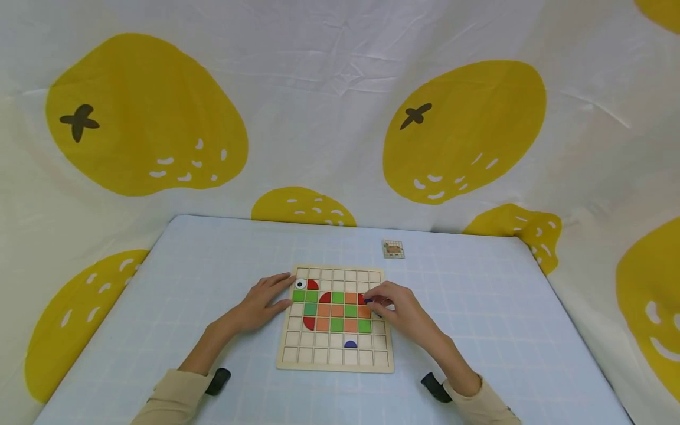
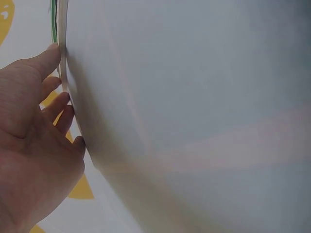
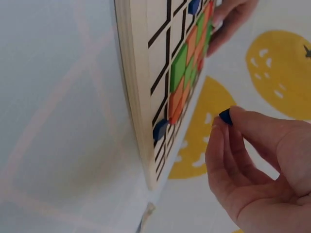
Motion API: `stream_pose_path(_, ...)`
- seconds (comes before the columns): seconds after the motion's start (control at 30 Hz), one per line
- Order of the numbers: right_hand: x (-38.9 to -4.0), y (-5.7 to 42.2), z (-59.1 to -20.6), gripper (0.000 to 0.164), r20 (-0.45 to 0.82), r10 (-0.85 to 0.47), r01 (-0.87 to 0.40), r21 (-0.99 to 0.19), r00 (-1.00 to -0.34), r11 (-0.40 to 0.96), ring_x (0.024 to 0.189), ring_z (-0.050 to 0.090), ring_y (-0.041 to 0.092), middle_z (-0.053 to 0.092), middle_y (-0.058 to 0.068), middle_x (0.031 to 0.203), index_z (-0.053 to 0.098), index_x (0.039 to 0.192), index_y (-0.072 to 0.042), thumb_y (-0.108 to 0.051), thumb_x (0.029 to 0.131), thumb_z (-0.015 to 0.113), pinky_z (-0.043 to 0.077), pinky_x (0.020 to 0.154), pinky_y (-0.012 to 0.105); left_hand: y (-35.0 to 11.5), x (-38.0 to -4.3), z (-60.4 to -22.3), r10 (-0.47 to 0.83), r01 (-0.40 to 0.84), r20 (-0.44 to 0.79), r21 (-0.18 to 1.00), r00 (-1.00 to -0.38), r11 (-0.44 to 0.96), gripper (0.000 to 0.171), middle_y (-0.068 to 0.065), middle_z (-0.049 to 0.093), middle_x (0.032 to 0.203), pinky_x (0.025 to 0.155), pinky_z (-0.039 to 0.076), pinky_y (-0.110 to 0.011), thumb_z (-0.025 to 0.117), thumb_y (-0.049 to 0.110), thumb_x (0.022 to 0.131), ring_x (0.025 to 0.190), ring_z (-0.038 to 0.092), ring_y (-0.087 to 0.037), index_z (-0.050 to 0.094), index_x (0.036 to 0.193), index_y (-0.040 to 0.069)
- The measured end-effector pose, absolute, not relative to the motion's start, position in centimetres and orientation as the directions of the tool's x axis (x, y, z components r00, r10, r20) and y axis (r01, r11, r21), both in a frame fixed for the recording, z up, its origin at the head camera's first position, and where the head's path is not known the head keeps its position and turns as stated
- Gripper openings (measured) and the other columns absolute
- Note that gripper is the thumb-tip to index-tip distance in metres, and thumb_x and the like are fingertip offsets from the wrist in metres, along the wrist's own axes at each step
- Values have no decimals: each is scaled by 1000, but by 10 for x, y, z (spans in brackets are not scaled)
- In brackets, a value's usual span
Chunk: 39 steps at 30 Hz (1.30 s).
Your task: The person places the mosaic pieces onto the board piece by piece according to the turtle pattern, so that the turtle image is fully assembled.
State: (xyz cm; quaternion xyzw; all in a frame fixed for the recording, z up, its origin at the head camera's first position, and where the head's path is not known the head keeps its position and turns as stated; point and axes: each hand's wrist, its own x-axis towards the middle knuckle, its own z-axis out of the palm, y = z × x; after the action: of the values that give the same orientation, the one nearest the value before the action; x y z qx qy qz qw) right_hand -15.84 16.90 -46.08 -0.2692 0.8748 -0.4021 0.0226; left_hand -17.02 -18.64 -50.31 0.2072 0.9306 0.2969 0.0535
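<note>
A square wooden grid board lies on the table, with red, green, orange and blue tiles in its cells and a white eye tile at upper left. My right hand is above the board's right side, pinching a small dark blue tile between thumb and fingertips. Below it in the right wrist view, another blue tile sits near the board's edge. A blue half-round tile lies in a lower cell. Against the board's left edge, my left hand rests with its fingers extended.
A small picture card lies behind the board, toward the right. The table has a pale blue checked cloth. Behind it hangs a white curtain printed with big yellow fruit.
</note>
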Motion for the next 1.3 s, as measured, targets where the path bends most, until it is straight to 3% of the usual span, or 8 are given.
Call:
stream_pose_path(0.47, -154, 134, -463, 16, 200, -603, -524, -736, -773, 428, 90, 64, 12, 72, 7, 103, 74, 111, -1, 0, 96, 71, 56, 80, 24, -185, -168, -498, 419, 354, 28, 590, -907, 726, 59, -19, 37, 161, 114, 29, -67, 61, 29, 105, 145, 32, -44, 43, 157, 7)
stream_pose_path(0.87, -146, 109, -466, 12, 119, -680, -505, -763, -723, 404, 89, 64, 9, 72, 6, 101, 75, 106, -2, 2, 97, 69, 55, 80, 22, -186, -166, -497, 427, 369, 42, 585, -903, 722, 58, -21, 39, 159, 114, 29, -67, 61, 26, 105, 144, 34, -45, 44, 156, 5)
stream_pose_path(1.3, -137, 93, -474, 10, 53, -714, -474, -782, -698, 405, 85, 62, 2, 72, -3, 97, 75, 102, -6, 0, 96, 70, 54, 79, 19, -186, -167, -496, 424, 367, 41, 581, -905, 727, 57, -20, 40, 159, 113, 30, -67, 61, 28, 105, 143, 35, -44, 45, 155, 7)
